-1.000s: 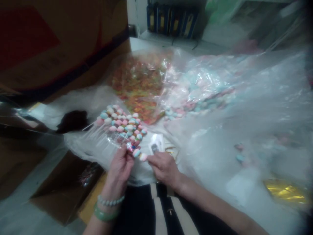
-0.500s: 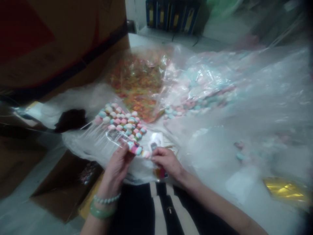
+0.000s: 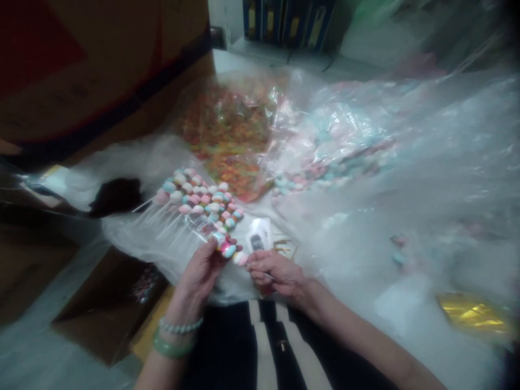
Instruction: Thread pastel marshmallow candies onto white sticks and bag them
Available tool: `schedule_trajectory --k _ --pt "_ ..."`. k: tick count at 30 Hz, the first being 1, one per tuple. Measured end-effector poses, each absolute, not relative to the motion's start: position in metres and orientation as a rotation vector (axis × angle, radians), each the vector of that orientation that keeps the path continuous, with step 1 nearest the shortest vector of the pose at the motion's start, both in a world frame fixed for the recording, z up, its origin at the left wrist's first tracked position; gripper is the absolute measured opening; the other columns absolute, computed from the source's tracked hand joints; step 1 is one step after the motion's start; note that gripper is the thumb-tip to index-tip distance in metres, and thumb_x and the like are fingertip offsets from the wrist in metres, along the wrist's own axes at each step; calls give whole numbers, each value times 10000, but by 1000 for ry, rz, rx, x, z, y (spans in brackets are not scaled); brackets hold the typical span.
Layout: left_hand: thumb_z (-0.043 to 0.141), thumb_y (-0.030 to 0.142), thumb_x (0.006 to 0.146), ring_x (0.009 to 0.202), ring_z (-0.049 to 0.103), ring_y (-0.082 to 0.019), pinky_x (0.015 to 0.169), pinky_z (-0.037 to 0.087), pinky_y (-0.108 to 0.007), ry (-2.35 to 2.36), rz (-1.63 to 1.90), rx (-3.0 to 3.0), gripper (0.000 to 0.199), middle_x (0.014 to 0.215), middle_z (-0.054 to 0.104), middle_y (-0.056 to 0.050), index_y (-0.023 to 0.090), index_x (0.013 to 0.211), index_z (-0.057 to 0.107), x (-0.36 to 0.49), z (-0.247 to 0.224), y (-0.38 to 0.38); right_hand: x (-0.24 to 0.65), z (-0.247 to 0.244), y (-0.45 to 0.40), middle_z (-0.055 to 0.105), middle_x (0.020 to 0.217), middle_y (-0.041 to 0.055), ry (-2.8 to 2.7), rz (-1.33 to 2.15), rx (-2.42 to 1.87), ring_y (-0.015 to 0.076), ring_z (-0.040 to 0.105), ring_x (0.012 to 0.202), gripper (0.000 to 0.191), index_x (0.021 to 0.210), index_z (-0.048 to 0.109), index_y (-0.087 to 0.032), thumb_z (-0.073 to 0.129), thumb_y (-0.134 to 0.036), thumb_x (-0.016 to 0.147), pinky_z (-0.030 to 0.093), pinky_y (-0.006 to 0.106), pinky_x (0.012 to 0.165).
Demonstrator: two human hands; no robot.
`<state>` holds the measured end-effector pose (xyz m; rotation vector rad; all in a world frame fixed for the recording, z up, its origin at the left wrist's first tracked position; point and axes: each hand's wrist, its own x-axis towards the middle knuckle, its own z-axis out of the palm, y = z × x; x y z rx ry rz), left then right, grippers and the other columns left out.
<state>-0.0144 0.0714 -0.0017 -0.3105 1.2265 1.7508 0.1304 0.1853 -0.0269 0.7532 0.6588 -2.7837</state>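
Observation:
My left hand (image 3: 198, 279) grips a short stick of pastel pink and blue candies (image 3: 228, 249), with a thin clear wrapper running up from it. The fingertips of my right hand (image 3: 276, 272) press against the candy at the stick's end. A reddish packet (image 3: 266, 290) shows under my right hand, partly hidden. Above my hands, a fan of similar candy sticks (image 3: 199, 197) lies on a plastic sheet (image 3: 134, 230). A small white card (image 3: 259, 235) sits just beyond my right hand.
A bag of orange candy (image 3: 227, 141) and a bag of pink and blue candy (image 3: 337, 130) lie beyond the sticks. Gold foil (image 3: 473, 317) lies at right. A cardboard box (image 3: 101, 70) rises at left, above an open carton (image 3: 109, 309).
My right hand has curled in closer around the candy tip, and my left hand has tilted the stick slightly. The view has shifted a little upward.

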Motion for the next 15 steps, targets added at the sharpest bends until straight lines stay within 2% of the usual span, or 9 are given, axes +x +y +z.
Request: schedule_trajectory --k 5,9,12,15 --pt "596 96 843 779 701 -204 746 603 -328 1276 1686 -343 118 869 733 -121 81 879 707 -20 4 70 132 -27 190 390 474 -106 561 -2842 775 2 203 406 113 739 624 -105 717 -128 679 143 148 401" --pt "620 5 766 883 706 -225 787 597 -334 1206 1831 -392 255 955 733 -108 121 979 699 -23 11 74 130 -21 191 416 497 -96 599 -2835 818 0 212 419 116 708 622 -112 724 -131 655 132 149 403" --pt "599 67 836 892 702 -224 811 599 -376 1151 1916 -491 174 970 724 -100 134 972 685 -23 12 79 129 -19 188 433 490 -88 755 -2790 878 11 244 418 139 705 632 -129 741 -184 639 124 163 403" --pt "549 108 902 793 687 -168 809 600 -359 1140 1934 -503 123 879 702 -69 129 887 669 -24 10 82 129 -18 184 486 508 -73 1071 -2706 926 34 325 435 168 722 655 -147 748 -209 597 190 178 421"
